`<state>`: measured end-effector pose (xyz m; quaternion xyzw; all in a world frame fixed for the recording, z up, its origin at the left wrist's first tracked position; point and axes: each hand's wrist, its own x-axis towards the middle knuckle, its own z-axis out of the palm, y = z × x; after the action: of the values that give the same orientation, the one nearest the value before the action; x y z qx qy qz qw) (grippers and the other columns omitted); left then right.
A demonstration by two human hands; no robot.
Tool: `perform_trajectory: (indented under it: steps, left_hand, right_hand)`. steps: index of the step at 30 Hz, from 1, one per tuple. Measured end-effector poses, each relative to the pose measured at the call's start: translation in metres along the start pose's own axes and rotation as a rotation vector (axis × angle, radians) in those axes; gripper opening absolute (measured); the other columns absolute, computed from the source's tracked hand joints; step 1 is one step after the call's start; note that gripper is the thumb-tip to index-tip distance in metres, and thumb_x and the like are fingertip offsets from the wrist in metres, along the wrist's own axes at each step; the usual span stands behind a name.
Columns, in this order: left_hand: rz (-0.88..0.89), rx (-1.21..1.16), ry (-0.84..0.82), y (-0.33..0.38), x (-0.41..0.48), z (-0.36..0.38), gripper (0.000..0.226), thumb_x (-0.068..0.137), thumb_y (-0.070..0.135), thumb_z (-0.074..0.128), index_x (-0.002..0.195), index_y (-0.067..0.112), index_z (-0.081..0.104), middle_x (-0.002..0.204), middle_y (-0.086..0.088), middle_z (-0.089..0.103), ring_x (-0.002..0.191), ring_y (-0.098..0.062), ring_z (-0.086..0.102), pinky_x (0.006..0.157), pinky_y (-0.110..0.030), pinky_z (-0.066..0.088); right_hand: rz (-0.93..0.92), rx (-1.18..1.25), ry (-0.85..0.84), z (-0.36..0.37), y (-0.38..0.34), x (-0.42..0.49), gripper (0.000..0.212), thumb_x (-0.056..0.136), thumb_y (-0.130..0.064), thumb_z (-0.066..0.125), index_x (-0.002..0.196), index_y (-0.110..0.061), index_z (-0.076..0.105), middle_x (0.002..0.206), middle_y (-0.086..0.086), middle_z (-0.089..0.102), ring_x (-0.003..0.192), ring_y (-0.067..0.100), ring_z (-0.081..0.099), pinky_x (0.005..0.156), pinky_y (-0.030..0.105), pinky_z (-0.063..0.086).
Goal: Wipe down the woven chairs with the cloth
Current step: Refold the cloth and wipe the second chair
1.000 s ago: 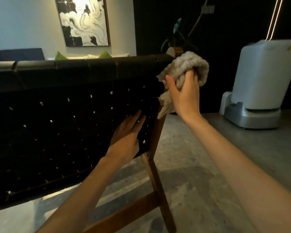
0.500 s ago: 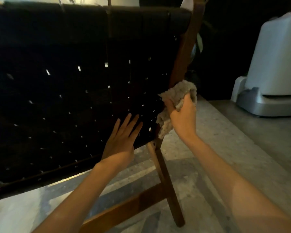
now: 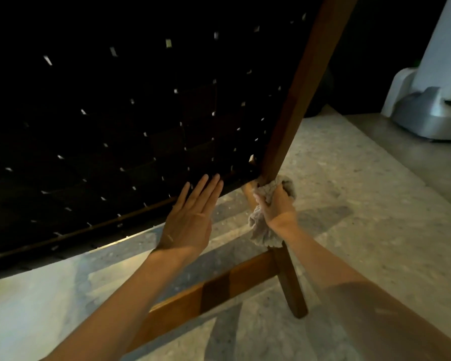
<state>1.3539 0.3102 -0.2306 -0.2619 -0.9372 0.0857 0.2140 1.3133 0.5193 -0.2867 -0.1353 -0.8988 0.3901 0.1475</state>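
Note:
The woven chair's dark back panel [image 3: 120, 121] fills the upper left, seen from behind, with small gaps of light in the weave. Its brown wooden post [image 3: 302, 82] slants down from the top right to a leg and a crossbar [image 3: 219, 287]. My right hand [image 3: 276, 207] grips a crumpled beige cloth [image 3: 263, 230] wrapped around the post just below the woven panel. My left hand [image 3: 193, 217] lies flat with fingers together, fingertips against the panel's bottom edge.
A white and grey appliance [image 3: 432, 95] stands on the floor at the right edge. Speckled stone floor [image 3: 362, 209] spreads under and to the right of the chair. Dark wall behind.
My right hand has slid the cloth down the post from the chair's top corner to below the woven panel. My left hand has moved down to the panel's bottom edge. The view has dropped lower.

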Motion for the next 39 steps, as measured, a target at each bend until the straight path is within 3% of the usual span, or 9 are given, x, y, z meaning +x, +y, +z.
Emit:
perform_trajectory:
  steps: [4, 9, 12, 16, 19, 24, 29, 34, 39]
  left_hand:
    - [0.012, -0.034, 0.083, 0.0, -0.003, 0.002, 0.071, 0.099, 0.021, 0.034, 0.145, 0.017, -0.02, 0.147, 0.004, -0.033, 0.135, -0.017, -0.035, 0.111, -0.035, -0.026]
    - [-0.02, -0.047, 0.03, 0.016, -0.013, 0.012, 0.078, 0.098, 0.016, 0.031, 0.137, 0.017, -0.037, 0.139, 0.004, -0.048, 0.127, -0.013, -0.046, 0.107, -0.034, -0.032]
    - [0.039, -0.099, -0.02, 0.029, -0.035, 0.027, 0.077, 0.096, 0.015, 0.035, 0.142, 0.017, -0.027, 0.147, 0.003, -0.038, 0.132, -0.014, -0.041, 0.106, -0.032, -0.032]
    - [-0.019, -0.295, -0.172, 0.044, -0.071, 0.053, 0.062, 0.099, 0.024, 0.038, 0.152, 0.023, 0.007, 0.157, 0.002, 0.021, 0.144, -0.017, 0.015, 0.117, -0.033, 0.01]
    - [-0.071, -0.338, -0.287, 0.051, -0.096, 0.072, 0.06, 0.1, 0.034, 0.037, 0.151, 0.03, 0.005, 0.156, 0.003, 0.021, 0.141, -0.019, 0.025, 0.11, -0.034, 0.03]
    - [-0.15, -0.362, -0.402, 0.064, -0.124, 0.084, 0.057, 0.102, 0.034, 0.032, 0.151, 0.03, 0.004, 0.158, 0.001, 0.012, 0.145, -0.023, 0.012, 0.116, -0.04, 0.015]
    - [-0.177, -0.429, -0.361, 0.063, -0.13, 0.083, 0.06, 0.101, 0.018, 0.038, 0.152, 0.024, 0.008, 0.159, 0.001, 0.01, 0.146, -0.023, 0.008, 0.118, -0.038, 0.006]
    - [-0.206, -0.449, -0.338, 0.055, -0.131, 0.083, 0.069, 0.094, 0.007, 0.048, 0.151, 0.025, 0.014, 0.158, 0.003, 0.016, 0.144, -0.02, 0.018, 0.117, -0.033, 0.015]
    - [-0.21, -0.461, -0.372, 0.053, -0.128, 0.08, 0.077, 0.089, 0.004, 0.055, 0.151, 0.027, 0.015, 0.157, 0.004, 0.017, 0.143, -0.019, 0.021, 0.115, -0.033, 0.02]
  right_hand:
    - [0.01, -0.076, 0.031, 0.006, 0.006, 0.005, 0.056, 0.093, -0.049, 0.049, 0.135, -0.015, 0.037, 0.12, 0.014, 0.058, 0.106, 0.034, 0.058, 0.074, 0.032, 0.038]
    - [-0.043, -0.155, -0.007, 0.006, 0.023, -0.014, 0.051, 0.092, -0.046, 0.052, 0.129, -0.012, 0.043, 0.118, 0.015, 0.059, 0.103, 0.032, 0.058, 0.073, 0.033, 0.041]
    - [-0.011, -0.186, -0.038, 0.01, 0.044, -0.039, 0.059, 0.092, -0.048, 0.051, 0.136, -0.01, 0.039, 0.126, 0.016, 0.054, 0.112, 0.032, 0.055, 0.083, 0.037, 0.044]
    - [0.066, -0.155, -0.108, 0.018, 0.08, -0.073, 0.058, 0.093, -0.042, 0.053, 0.138, -0.009, 0.038, 0.132, 0.014, 0.051, 0.119, 0.027, 0.051, 0.099, 0.037, 0.041]
    - [0.156, -0.197, -0.189, 0.026, 0.11, -0.102, 0.057, 0.095, -0.039, 0.05, 0.137, -0.004, 0.034, 0.133, 0.019, 0.046, 0.119, 0.034, 0.048, 0.097, 0.042, 0.04]
    - [0.262, -0.222, -0.258, 0.031, 0.14, -0.135, 0.06, 0.096, -0.031, 0.052, 0.144, -0.006, 0.026, 0.143, 0.017, 0.037, 0.13, 0.031, 0.039, 0.105, 0.037, 0.033]
    - [0.449, -0.27, -0.402, 0.031, 0.167, -0.162, 0.063, 0.097, -0.027, 0.051, 0.148, -0.01, 0.02, 0.15, 0.014, 0.027, 0.135, 0.03, 0.033, 0.109, 0.04, 0.032]
    - [0.066, -0.07, -0.044, 0.022, 0.139, -0.152, 0.063, 0.09, -0.036, 0.061, 0.14, -0.008, 0.037, 0.138, 0.013, 0.044, 0.126, 0.026, 0.044, 0.103, 0.034, 0.038]
    - [-0.027, -0.084, -0.066, 0.023, 0.113, -0.119, 0.06, 0.091, -0.027, 0.061, 0.141, -0.005, 0.035, 0.139, 0.017, 0.042, 0.128, 0.028, 0.042, 0.103, 0.029, 0.034]
